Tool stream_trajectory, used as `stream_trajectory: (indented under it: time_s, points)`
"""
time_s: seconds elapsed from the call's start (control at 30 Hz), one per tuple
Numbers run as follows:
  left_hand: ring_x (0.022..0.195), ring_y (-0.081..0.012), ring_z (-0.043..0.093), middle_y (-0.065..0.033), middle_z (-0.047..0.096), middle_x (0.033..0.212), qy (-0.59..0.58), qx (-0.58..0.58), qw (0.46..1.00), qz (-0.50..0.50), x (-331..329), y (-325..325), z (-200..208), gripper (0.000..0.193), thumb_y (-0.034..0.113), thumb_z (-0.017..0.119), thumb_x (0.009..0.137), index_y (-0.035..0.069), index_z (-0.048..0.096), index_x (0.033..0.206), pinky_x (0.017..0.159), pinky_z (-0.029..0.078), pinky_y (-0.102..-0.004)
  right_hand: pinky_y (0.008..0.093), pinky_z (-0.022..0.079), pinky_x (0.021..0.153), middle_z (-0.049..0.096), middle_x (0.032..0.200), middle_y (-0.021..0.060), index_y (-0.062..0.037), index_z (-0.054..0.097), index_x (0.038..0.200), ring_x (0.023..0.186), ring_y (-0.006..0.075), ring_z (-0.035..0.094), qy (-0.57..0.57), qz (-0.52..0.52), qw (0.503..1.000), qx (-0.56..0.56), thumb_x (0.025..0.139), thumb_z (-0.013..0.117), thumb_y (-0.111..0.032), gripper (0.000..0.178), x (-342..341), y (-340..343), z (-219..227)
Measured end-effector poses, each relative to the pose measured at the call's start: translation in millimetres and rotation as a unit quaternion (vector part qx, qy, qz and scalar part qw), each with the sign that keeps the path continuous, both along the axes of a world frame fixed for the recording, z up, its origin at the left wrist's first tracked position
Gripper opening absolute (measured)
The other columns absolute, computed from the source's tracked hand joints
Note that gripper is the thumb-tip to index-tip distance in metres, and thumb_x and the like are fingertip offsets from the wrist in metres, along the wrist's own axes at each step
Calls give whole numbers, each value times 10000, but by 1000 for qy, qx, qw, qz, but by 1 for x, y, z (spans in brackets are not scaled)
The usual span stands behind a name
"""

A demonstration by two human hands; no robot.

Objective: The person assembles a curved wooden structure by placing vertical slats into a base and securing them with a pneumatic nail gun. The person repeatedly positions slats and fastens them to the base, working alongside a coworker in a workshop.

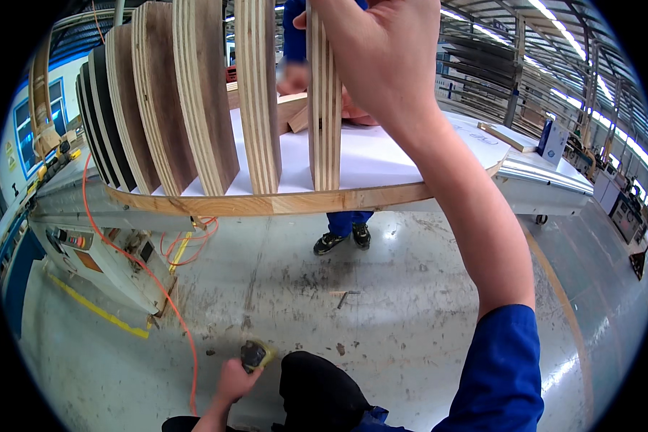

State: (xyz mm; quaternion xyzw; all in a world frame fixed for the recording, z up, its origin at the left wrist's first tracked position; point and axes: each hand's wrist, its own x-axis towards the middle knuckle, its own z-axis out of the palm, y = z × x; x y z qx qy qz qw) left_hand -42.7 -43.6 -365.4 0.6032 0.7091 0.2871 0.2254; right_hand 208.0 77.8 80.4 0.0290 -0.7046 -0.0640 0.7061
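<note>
My right hand reaches up and grips the top of an upright plywood panel, the rightmost of several upright plywood panels lined up in a row. They all stand on a flat plywood base board with a white top face. Low by my knee, my left hand holds a small black and yellow power tool just above the concrete floor. An orange hose runs across the floor toward that hand.
Another person in blue stands behind the board, dark shoes showing beneath it. A grey machine with a yellow floor line sits at left. A metal table edge and shelving lie at right.
</note>
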Motion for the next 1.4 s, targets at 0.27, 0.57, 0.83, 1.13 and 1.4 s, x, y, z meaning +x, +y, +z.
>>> stream_trajectory:
  time_s: [0.27, 0.57, 0.83, 1.13, 1.4]
  points:
    - [575, -148, 578, -69, 625, 742, -406, 160, 900, -17, 50, 10, 121, 140, 67, 662, 929, -19, 612, 1028, 557, 484, -322, 267, 448, 535, 616, 669, 46, 4, 628, 879, 589, 77, 553, 44, 9, 999, 21, 945, 626, -88, 113, -6, 10, 1]
    - [544, -162, 488, -36, 479, 650, -620, 240, 715, -217, 110, 9, 185, 315, 253, 540, 1014, -9, 519, 1187, 523, 448, -341, 254, 473, 517, 650, 706, 61, 23, 643, 980, 593, 59, 580, 23, 31, 999, -37, 953, 621, -85, 114, 0, -6, -1]
    - [634, -180, 495, -60, 483, 683, -530, 310, 752, -241, 120, -11, 211, 296, 182, 478, 1016, 55, 460, 750, 632, 467, -357, 248, 478, 506, 658, 727, 55, 23, 640, 998, 592, 58, 586, 27, 73, 997, -27, 953, 625, -74, 108, -5, 7, -2]
    - [533, -117, 464, -16, 454, 662, -429, 387, 791, -203, 129, 1, 251, 204, 183, 471, 1044, -12, 517, 1083, 493, 452, -289, 266, 481, 574, 661, 762, 78, 11, 634, 1014, 654, 89, 601, 34, 55, 998, -24, 926, 652, -64, 117, 1, -4, -1]
    - [511, -93, 455, -2, 449, 654, -475, 359, 785, -172, 132, -1, 256, 434, 213, 491, 1050, -73, 408, 1365, 484, 445, -265, 281, 491, 610, 668, 769, 95, 10, 633, 1030, 671, 102, 604, 62, -7, 998, 30, 912, 666, -64, 143, -5, -7, -1]
